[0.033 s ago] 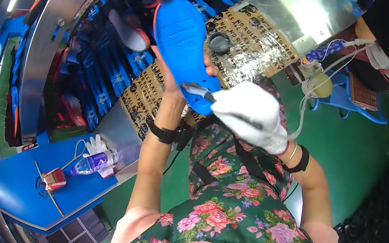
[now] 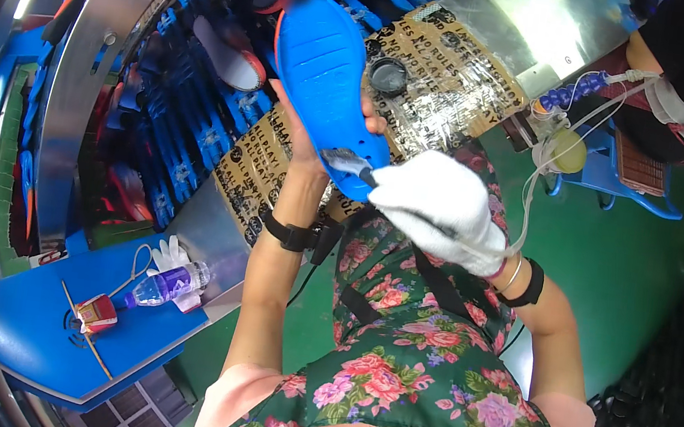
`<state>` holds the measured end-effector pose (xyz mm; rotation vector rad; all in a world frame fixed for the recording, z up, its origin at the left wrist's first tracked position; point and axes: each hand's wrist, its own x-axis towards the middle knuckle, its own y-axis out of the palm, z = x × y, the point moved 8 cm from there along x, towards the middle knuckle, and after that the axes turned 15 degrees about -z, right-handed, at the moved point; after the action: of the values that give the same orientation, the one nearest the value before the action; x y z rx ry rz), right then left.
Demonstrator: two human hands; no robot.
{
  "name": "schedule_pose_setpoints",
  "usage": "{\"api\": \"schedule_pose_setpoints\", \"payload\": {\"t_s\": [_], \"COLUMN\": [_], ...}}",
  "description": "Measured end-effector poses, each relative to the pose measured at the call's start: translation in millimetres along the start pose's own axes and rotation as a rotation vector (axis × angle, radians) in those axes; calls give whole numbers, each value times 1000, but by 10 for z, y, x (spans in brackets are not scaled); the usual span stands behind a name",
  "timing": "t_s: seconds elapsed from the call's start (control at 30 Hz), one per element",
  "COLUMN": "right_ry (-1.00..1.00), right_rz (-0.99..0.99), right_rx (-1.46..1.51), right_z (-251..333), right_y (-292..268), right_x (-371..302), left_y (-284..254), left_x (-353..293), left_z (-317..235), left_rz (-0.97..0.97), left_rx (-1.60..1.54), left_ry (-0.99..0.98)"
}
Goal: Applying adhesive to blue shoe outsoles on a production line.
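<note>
Left hand: the bare left hand (image 2: 310, 142) is seen under the blue shoe sole (image 2: 326, 73); its grip is clamped on the sole's lower half, with fingertips showing at the sole's right edge.
Right hand: the right hand (image 2: 439, 209), covered by a white glove, is closed around a small brush (image 2: 350, 164); the grip is clamped on the brush handle.
Blue shoe sole: it is held up in the air, tread side toward the camera, above the near edge of the counter (image 2: 513, 29), its toe pointing up and away and its heel low, next to the glove.
Brush: its dark bristles are laid on the heel end of the sole, touching it.
Round tin: a small dark round tin (image 2: 389, 74) is seen on the printed sheet (image 2: 455, 73) that covers the counter, just beside the sole's right edge.
Blue rack: a blue conveyor rack (image 2: 192, 107) with other soles on it is seen behind the held sole, along the counter's far side.
Blue tray: a plastic bottle (image 2: 164, 285), a small red carton (image 2: 97, 315) and a spare white glove (image 2: 171, 253) are seen on a blue tray (image 2: 23, 336) at the lower left.
Change from the earlier frame: none is seen; sole, brush and both hands are found in the same places.
</note>
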<state>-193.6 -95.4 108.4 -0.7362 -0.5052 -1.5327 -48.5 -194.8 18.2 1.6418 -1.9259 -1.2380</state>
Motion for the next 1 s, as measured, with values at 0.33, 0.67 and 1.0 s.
{"api": "schedule_pose_setpoints", "payload": {"t_s": [0.33, 0.67, 1.0], "right_ry": [-63, 73, 1291], "right_rz": [83, 265, -256], "right_rx": [-45, 174, 792], "right_z": [15, -136, -973], "right_y": [81, 247, 217], "right_x": [-67, -54, -618], "left_y": [-119, -394, -847], "left_x": [6, -34, 113], "left_z": [157, 206, -58], "left_rz": [165, 31, -77], "left_rx": [-90, 341, -116], "left_ry": [-335, -527, -89]}}
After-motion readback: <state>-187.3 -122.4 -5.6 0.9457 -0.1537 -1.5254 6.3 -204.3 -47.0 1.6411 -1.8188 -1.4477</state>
